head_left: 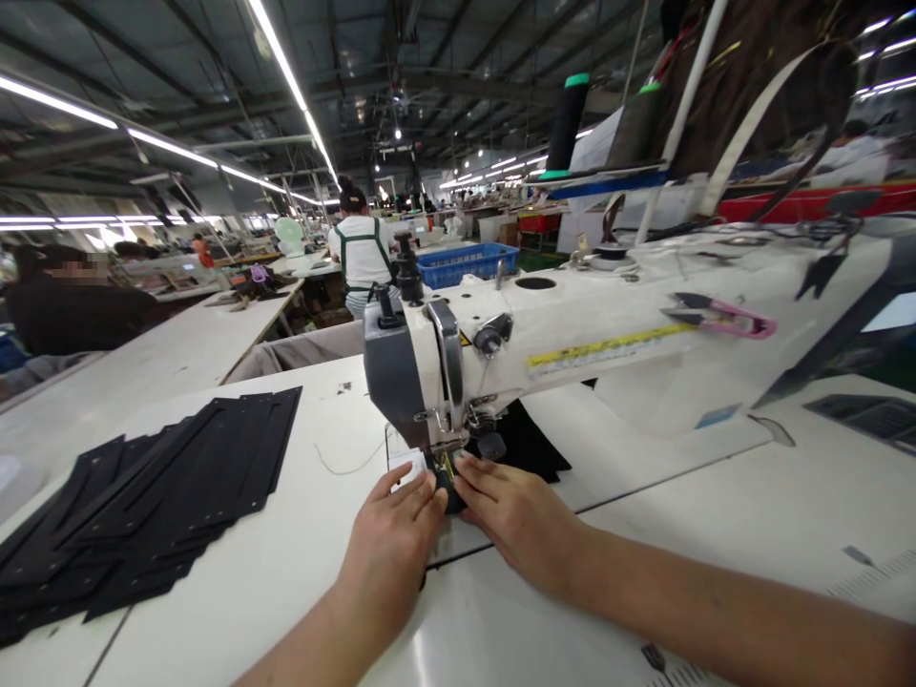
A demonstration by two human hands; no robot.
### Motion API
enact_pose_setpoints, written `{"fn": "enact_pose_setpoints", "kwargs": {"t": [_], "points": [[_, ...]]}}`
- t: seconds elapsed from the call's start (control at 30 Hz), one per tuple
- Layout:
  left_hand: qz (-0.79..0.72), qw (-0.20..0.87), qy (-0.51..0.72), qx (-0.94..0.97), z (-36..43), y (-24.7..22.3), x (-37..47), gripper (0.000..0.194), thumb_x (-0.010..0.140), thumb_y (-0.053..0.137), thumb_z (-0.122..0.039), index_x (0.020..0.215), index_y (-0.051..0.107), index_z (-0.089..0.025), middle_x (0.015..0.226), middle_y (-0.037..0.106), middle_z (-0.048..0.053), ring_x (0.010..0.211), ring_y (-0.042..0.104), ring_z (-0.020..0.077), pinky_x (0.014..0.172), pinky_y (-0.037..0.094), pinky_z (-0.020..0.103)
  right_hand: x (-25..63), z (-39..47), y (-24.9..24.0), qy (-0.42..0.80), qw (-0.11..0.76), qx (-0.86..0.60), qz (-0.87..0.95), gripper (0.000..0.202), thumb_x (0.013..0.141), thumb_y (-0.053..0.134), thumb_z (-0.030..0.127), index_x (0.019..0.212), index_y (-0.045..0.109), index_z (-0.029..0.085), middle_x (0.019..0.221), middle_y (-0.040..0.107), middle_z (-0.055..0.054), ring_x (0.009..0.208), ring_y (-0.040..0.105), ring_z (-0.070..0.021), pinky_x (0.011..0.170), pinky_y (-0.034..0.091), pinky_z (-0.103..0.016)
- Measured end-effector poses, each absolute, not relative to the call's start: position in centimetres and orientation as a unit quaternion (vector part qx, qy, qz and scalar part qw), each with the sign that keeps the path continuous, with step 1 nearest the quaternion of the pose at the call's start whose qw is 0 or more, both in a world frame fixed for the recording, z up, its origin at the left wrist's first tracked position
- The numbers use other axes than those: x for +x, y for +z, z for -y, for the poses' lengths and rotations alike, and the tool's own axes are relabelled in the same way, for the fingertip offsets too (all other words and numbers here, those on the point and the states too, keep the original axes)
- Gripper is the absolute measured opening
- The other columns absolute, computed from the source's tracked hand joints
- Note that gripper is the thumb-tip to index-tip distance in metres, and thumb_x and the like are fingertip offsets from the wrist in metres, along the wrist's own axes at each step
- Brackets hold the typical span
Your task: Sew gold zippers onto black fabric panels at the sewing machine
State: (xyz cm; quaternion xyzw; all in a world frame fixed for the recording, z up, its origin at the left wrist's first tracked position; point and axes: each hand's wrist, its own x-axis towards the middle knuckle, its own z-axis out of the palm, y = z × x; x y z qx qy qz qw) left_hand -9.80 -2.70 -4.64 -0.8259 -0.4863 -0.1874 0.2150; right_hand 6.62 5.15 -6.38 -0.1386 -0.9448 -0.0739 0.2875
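A white and grey sewing machine (401, 367) stands before me, with its needle and presser foot area just beyond my fingertips. Under the foot lies a small dark piece of material (455, 500), mostly covered by my fingers. My left hand (393, 534) holds its left side, with thumb and fingers close together. From the right, my right hand (519, 515) presses on the same piece, fingers drawn together near the foot. More black material (533, 444) lies on the bed behind the needle. The fingertips' exact grip is partly hidden.
Flat black pieces with small holes (178, 487) lie overlapped on the white table (286, 592) at left. Pink-handled thread snips (722, 315) rest on the machine arm, above a yellow measuring tape (608, 345). Behind are a blue crate (468, 262), thread cones (565, 129) and a standing person (362, 248).
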Motion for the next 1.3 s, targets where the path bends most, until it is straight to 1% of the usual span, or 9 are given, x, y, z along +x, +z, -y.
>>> {"fn": "enact_pose_setpoints", "kwargs": {"t": [0.13, 0.27, 0.47, 0.6, 0.73, 0.83, 1.0, 1.13, 1.3], "points": [[0.492, 0.205, -0.194, -0.824, 1.8, -4.4, -9.8, 0.027, 0.088, 0.033, -0.012, 0.089, 0.061, -0.013, 0.089, 0.068, 0.011, 0.087, 0.063, 0.0193, 0.081, 0.051, 0.037, 6.3, -5.6, -6.0, -0.049, 0.287, -0.145, 0.946, 0.021, 0.083, 0.05, 0.01, 0.098, 0.061, 0.003, 0.103, 0.064, -0.018, 0.094, 0.061, -0.0235, 0.082, 0.052, -0.033], [0.487, 0.202, -0.217, -0.821, 1.1, -4.5, -10.1, 0.028, 0.089, 0.033, -0.014, 0.084, 0.06, -0.013, 0.083, 0.068, 0.009, 0.083, 0.064, 0.0189, 0.077, 0.052, 0.036, 6.0, -6.0, -5.4, -0.017, 0.286, -0.144, 0.947, 0.018, 0.084, 0.047, 0.008, 0.095, 0.061, 0.006, 0.098, 0.065, -0.015, 0.09, 0.062, -0.0215, 0.077, 0.053, -0.031], [0.494, 0.179, -0.251, -0.813, 1.1, -5.0, -10.2, 0.02, 0.089, 0.038, -0.017, 0.086, 0.057, -0.014, 0.089, 0.068, 0.009, 0.088, 0.063, 0.0192, 0.081, 0.05, 0.035, 5.9, -6.1, -5.4, 0.006, 0.282, -0.15, 0.947, 0.02, 0.086, 0.043, 0.009, 0.097, 0.06, 0.011, 0.1, 0.064, -0.012, 0.094, 0.061, -0.02, 0.08, 0.053, -0.03], [0.503, 0.186, -0.252, -0.806, 1.1, -5.3, -10.1, 0.022, 0.089, 0.037, -0.017, 0.081, 0.057, -0.014, 0.088, 0.068, 0.01, 0.087, 0.064, 0.0201, 0.081, 0.05, 0.037, 5.9, -6.2, -5.4, 0.015, 0.284, -0.152, 0.947, 0.02, 0.084, 0.045, 0.01, 0.099, 0.059, 0.009, 0.098, 0.065, -0.013, 0.093, 0.061, -0.0217, 0.08, 0.053, -0.032], [0.511, 0.183, -0.243, -0.804, 0.9, -5.4, -10.2, 0.023, 0.089, 0.037, -0.018, 0.081, 0.058, -0.015, 0.09, 0.068, 0.009, 0.088, 0.063, 0.0197, 0.081, 0.05, 0.037, 5.8, -6.3, -5.2, 0.033, 0.285, -0.153, 0.946, 0.02, 0.084, 0.046, 0.01, 0.099, 0.059, 0.012, 0.099, 0.065, -0.012, 0.094, 0.061, -0.0208, 0.079, 0.052, -0.032], [0.515, 0.175, -0.247, -0.802, 0.9, -5.4, -10.2, 0.023, 0.089, 0.038, -0.02, 0.081, 0.059, -0.016, 0.09, 0.067, 0.008, 0.089, 0.063, 0.0193, 0.082, 0.049, 0.037, 5.7, -6.4, -5.2, 0.041, 0.287, -0.155, 0.944, 0.018, 0.082, 0.048, 0.009, 0.096, 0.059, 0.012, 0.099, 0.065, -0.012, 0.093, 0.061, -0.0211, 0.079, 0.052, -0.032], [0.523, 0.168, -0.244, -0.799, 0.8, -5.2, -10.3, 0.02, 0.088, 0.04, -0.019, 0.08, 0.059, -0.016, 0.09, 0.067, 0.009, 0.089, 0.063, 0.0198, 0.081, 0.049, 0.037, 5.7, -6.5, -5.3, 0.068, 0.268, -0.175, 0.945, 0.017, 0.082, 0.048, 0.01, 0.094, 0.059, 0.013, 0.095, 0.066, -0.011, 0.096, 0.06, -0.0213, 0.083, 0.049, -0.033], [0.523, 0.165, -0.252, -0.797, 0.9, -5.1, -10.5, 0.017, 0.086, 0.042, -0.016, 0.08, 0.058, -0.015, 0.093, 0.067, 0.009, 0.089, 0.063, 0.0199, 0.082, 0.049, 0.037, 6.0, -6.6, -5.5, 0.109, 0.276, -0.179, 0.938, 0.019, 0.083, 0.048, 0.012, 0.098, 0.058, 0.013, 0.099, 0.065, -0.01, 0.098, 0.058, -0.0215, 0.086, 0.047, -0.034], [0.523, 0.149, -0.261, -0.798, 0.9, -5.0, -10.6, 0.016, 0.084, 0.044, -0.014, 0.078, 0.058, -0.016, 0.089, 0.068, 0.007, 0.088, 0.063, 0.0198, 0.082, 0.048, 0.038, 5.9, -6.7, -5.8, 0.12, 0.283, -0.181, 0.934, 0.018, 0.083, 0.047, 0.012, 0.098, 0.058, 0.014, 0.101, 0.064, -0.01, 0.096, 0.059, -0.0211, 0.084, 0.048, -0.033]]}}
